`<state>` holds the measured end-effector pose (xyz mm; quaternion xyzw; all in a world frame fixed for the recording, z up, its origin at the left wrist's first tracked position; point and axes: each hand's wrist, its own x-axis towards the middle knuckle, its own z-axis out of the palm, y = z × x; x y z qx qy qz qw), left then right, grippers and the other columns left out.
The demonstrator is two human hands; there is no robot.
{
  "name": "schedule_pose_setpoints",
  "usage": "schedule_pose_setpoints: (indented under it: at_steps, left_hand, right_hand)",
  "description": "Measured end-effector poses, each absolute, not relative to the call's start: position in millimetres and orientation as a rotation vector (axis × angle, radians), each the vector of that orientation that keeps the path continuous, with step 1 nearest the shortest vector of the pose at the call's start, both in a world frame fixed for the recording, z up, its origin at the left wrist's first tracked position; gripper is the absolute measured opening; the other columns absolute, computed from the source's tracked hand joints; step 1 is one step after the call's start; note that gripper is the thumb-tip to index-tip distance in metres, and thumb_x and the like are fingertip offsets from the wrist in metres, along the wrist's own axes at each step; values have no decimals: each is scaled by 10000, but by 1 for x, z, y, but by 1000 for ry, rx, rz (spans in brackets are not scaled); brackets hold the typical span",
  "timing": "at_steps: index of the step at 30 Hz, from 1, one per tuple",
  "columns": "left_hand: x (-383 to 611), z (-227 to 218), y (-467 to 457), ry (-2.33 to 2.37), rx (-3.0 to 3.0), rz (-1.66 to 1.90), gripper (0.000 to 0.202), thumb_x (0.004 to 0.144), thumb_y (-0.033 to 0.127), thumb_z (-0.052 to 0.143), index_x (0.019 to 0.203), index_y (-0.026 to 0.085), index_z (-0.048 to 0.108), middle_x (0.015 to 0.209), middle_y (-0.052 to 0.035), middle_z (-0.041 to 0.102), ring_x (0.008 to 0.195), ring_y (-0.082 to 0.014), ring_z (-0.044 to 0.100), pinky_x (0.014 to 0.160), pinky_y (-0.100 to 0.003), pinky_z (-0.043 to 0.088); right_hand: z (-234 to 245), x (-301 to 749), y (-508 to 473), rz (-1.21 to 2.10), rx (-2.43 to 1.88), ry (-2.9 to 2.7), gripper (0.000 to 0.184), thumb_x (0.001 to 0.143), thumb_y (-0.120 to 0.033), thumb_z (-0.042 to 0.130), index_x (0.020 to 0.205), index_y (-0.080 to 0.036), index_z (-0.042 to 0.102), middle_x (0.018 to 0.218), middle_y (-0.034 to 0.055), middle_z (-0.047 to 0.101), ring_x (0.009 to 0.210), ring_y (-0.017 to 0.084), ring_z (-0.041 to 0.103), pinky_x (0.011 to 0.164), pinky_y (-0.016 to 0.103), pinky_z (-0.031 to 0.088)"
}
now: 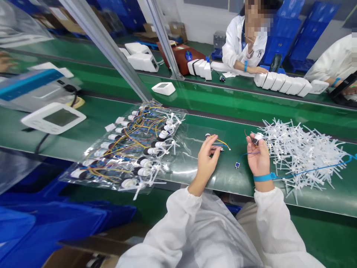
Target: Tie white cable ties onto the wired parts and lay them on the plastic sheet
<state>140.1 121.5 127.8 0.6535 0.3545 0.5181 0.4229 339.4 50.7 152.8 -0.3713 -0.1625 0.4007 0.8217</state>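
Observation:
My left hand (206, 160) is low over the green bench, with a gap between its thumb and bent fingers. At its fingertips is a small black-and-white cylindrical part (207, 136) with yellow and red wires (224, 143); whether the fingers press on it is partly hidden. Palm up, my right hand (259, 160) grips another black-and-white wired part (257, 138) between thumb and fingers. Thin wires trail from it, and a small blue connector board (237, 165) lies between the hands. A blue wrist strap (264, 177) circles my right wrist.
A heap of white cable ties (306, 156) lies right of my right hand. To the left, several wired parts (134, 145) sit on clear plastic. White display housings (54, 118) rest on the bench, and a metal post (111, 48) slants across. Co-workers sit opposite.

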Motion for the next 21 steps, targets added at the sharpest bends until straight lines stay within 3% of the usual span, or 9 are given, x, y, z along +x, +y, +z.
schedule_pose_setpoints:
  at_steps: [7,11,16,21]
  left_hand:
    - [138,129,122,942,1626,1312,432,1074,363,699,1496,268,699,1630,-151,583,1131,-225,774,930,-342,689]
    - [138,124,126,961,1570,1370,493,1065,376,711,1547,297,649,1680,-144,536,1228,-250,740,963,-355,684]
    - [137,113,136,987,1457,1461,562,1047,393,736,1583,294,603,1737,-159,468,1207,-236,744,992,-354,675]
    - [139,108,141,1005,1398,1461,564,1043,361,736,1581,279,590,1716,-161,503,1189,-224,751,976,-339,676]
  right_hand:
    - [155,339,52,842,-779,-368,246,892,-427,917,970,-297,723,1282,10,838,1240,229,777,974,368,654]
    - [152,340,55,872,-809,-386,235,932,-500,867,979,-286,784,1307,21,835,1248,218,764,1064,403,620]
    - [151,345,54,980,-888,-433,418,982,-637,724,1183,-290,841,1464,43,774,1430,250,671,1213,463,539]
    - [168,362,56,1036,-1038,-507,496,957,-726,728,1211,-316,845,1563,35,712,1515,282,610,1254,501,514]
